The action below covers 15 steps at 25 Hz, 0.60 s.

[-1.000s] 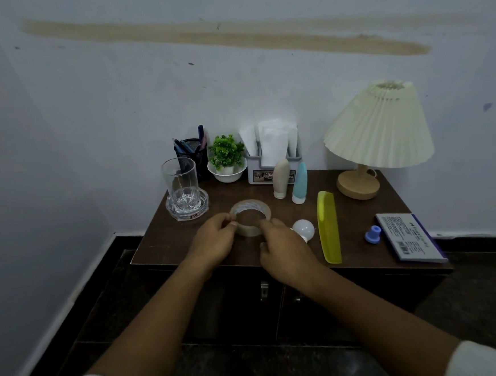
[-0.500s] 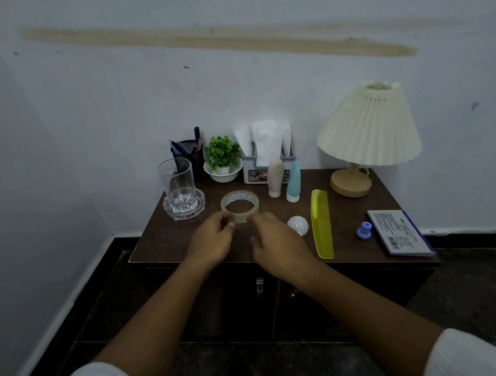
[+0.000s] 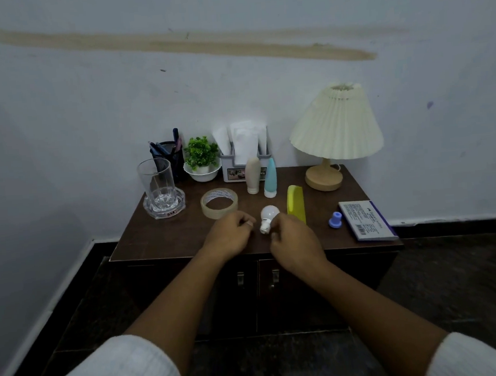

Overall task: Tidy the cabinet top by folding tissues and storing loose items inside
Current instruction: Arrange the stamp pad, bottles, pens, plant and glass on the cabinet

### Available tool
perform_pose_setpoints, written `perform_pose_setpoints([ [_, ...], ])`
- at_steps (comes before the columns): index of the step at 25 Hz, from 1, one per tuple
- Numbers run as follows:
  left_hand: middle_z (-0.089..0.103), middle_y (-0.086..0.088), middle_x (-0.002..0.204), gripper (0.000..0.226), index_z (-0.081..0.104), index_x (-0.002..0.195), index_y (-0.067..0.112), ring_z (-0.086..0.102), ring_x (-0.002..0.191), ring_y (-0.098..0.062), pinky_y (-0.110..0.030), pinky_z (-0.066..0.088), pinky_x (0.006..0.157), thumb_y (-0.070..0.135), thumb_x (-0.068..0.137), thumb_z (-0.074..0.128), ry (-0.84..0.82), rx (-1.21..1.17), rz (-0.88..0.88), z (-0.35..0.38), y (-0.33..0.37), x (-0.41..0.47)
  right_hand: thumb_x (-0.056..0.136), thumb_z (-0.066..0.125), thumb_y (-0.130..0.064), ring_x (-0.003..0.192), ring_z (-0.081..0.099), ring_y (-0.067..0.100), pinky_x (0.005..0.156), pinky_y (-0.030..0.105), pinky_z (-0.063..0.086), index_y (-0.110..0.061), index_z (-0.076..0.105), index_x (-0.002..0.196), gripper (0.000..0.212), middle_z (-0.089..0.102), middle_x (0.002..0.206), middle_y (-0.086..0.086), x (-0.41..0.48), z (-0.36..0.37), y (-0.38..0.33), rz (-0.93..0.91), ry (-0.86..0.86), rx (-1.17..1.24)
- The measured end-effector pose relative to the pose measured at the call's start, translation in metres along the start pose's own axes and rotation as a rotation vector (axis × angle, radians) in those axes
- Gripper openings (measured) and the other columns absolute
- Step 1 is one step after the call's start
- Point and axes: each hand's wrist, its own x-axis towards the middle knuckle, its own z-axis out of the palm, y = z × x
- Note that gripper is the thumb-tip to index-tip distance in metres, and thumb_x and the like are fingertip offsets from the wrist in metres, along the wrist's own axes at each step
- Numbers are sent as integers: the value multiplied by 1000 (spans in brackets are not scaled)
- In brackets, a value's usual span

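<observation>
A white light bulb (image 3: pixel 269 215) lies near the front middle of the brown cabinet top (image 3: pixel 161 234), its metal base towards me. My right hand (image 3: pixel 294 242) pinches that base with thumb and fingertips. Just left of the bulb, my left hand (image 3: pixel 230 237) rests with loosely curled fingers and holds nothing. Behind my left hand a roll of clear tape (image 3: pixel 219 203) lies flat. White tissues (image 3: pixel 248 144) stand in a grey holder (image 3: pixel 236 174) at the back. A yellow comb (image 3: pixel 295 203) lies right of the bulb, partly hidden by my right hand.
A glass (image 3: pixel 157 180) in a clear dish, a pen cup (image 3: pixel 168 158) and a small plant (image 3: pixel 201 159) stand at the back left. Beige (image 3: pixel 253 175) and blue (image 3: pixel 269 177) tubes, a lamp (image 3: pixel 335 127), a blue cap (image 3: pixel 335 219) and a notepad (image 3: pixel 365 221) stand further right. The cabinet doors (image 3: pixel 240 279) are closed.
Both hands let go of the tape roll, which now lies on the cabinet top. They drew back and right to the bulb, and my right hand took hold of its base.
</observation>
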Motion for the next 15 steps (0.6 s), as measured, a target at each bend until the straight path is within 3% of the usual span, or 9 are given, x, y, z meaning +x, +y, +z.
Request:
perform_pose_setpoints([
  [5, 72, 6, 114, 23, 71, 112, 29, 65, 106, -13, -47, 52, 99, 24, 99, 53, -33, -23, 61, 1, -10, 5, 88, 54, -10, 116, 58, 25, 96, 40, 50, -17, 55, 132, 45, 57, 132, 7, 7, -2, -2, -49, -165, -10],
  [9, 69, 5, 127, 31, 67, 127, 29, 62, 118, -13, -44, 47, 107, 24, 100, 53, -63, 8, 97, 3, -14, 7, 90, 54, -9, 135, 49, 26, 109, 36, 42, -17, 39, 151, 64, 47, 152, 9, 12, -8, -1, -55, -243, -1],
  [12, 64, 3, 136, 36, 63, 135, 25, 59, 124, -14, -40, 45, 109, 20, 101, 53, -77, 71, 121, 1, -13, 6, 90, 53, -7, 136, 48, 26, 111, 35, 41, -16, 39, 151, 64, 46, 152, 9, 12, -9, 0, -79, -251, 21],
  [15, 69, 3, 125, 29, 67, 127, 23, 62, 114, -13, -38, 49, 102, 22, 100, 55, -52, 69, 147, -2, -5, -2, 91, 55, -9, 121, 57, 24, 102, 41, 49, -17, 51, 139, 48, 54, 137, 8, 6, -10, 3, -97, -202, 48],
])
